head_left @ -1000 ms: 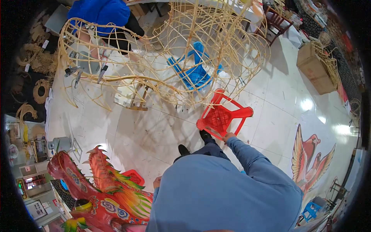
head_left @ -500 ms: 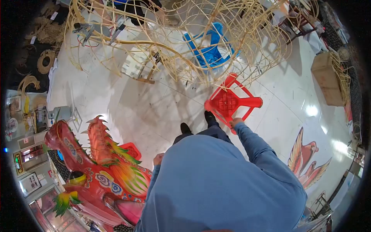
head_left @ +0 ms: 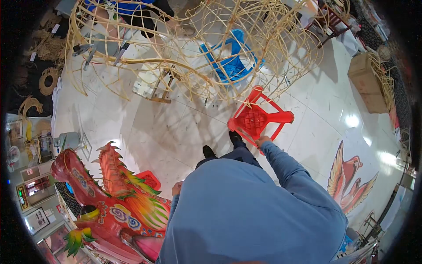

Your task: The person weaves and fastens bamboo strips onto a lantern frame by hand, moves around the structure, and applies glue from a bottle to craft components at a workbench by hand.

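Glossy red plastic stool, legs splayed, my right hand wrapped round its near leg, arm outstretched, left hand beside the body, how open I can't tell

To the right of the fingers of your right hand, open floor gave you a lane! Dead ahead, the gripped red stool blocked you, cane frame just beyond. Left of your left hand's fingers, the painted dragon figure walled you off.
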### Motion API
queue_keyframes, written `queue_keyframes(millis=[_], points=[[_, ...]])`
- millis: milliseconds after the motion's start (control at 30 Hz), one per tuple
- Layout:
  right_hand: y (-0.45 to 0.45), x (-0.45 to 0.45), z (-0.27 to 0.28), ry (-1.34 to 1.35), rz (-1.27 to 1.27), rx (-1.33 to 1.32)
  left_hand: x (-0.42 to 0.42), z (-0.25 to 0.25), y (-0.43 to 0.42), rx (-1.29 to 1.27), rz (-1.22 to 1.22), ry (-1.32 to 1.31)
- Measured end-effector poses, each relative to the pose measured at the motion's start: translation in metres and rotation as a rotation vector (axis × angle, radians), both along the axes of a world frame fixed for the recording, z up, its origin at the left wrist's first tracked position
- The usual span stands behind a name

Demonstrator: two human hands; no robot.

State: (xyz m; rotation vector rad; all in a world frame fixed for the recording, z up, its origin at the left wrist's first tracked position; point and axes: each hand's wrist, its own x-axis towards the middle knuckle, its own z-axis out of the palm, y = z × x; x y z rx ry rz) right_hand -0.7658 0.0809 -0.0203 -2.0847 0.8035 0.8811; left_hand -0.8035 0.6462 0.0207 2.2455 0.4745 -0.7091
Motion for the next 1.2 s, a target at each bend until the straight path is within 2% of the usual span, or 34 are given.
queue_keyframes(millis=[100, 167, 233, 300, 600, 667, 733, 767, 800, 833, 900, 967, 1033, 1200], points=[[0.002, 0.000, 0.010, 0.002, -0.066, 0.037, 0.009, 0.003, 0.003, 0.103, -0.080, -0.014], [0.003, 0.002, 0.017, 0.002, -0.082, 0.033, 0.003, -0.022, 0.024, 0.012, -0.084, 0.009], [0.001, 0.003, 0.016, -0.016, -0.073, 0.000, 0.016, 0.008, 0.002, 0.178, -0.209, -0.021], [0.001, -0.004, 0.006, 0.002, -0.092, 0.032, 0.012, -0.006, 0.012, 0.179, -0.185, 0.008], [-0.001, 0.000, 0.000, 0.031, -0.088, 0.044, 0.018, -0.008, 0.008, 0.224, -0.191, 0.006], [0.004, 0.002, -0.001, -0.140, -0.082, -0.050, 0.017, -0.008, 0.009, 0.248, -0.196, 0.026], [0.010, 0.030, 0.042, -0.292, -0.100, -0.101, 0.014, -0.005, 0.016, 0.215, -0.181, 0.030], [0.013, 0.047, 0.063, -0.611, -0.162, -0.100, 0.017, -0.005, 0.011, 0.173, -0.142, 0.007], [0.015, 0.074, 0.114, -0.643, -0.302, -0.104, 0.011, -0.004, 0.012, 0.138, -0.097, -0.010], [0.005, 0.095, 0.115, -0.873, -0.298, -0.112, 0.003, -0.005, 0.017, 0.143, -0.100, 0.004], [-0.020, 0.141, 0.126, -0.753, -0.436, -0.282, 0.005, -0.010, 0.016, 0.141, -0.126, 0.011], [-0.040, 0.174, 0.124, -0.970, -0.515, -0.252, 0.007, -0.006, 0.016, 0.145, -0.146, 0.020], [-0.054, 0.201, 0.123, -0.964, -0.487, -0.368, 0.010, 0.010, 0.006, 0.178, -0.154, -0.051], [-0.074, 0.219, 0.132, -0.793, -0.531, -0.372, 0.005, 0.026, -0.009, 0.127, -0.056, -0.055]])
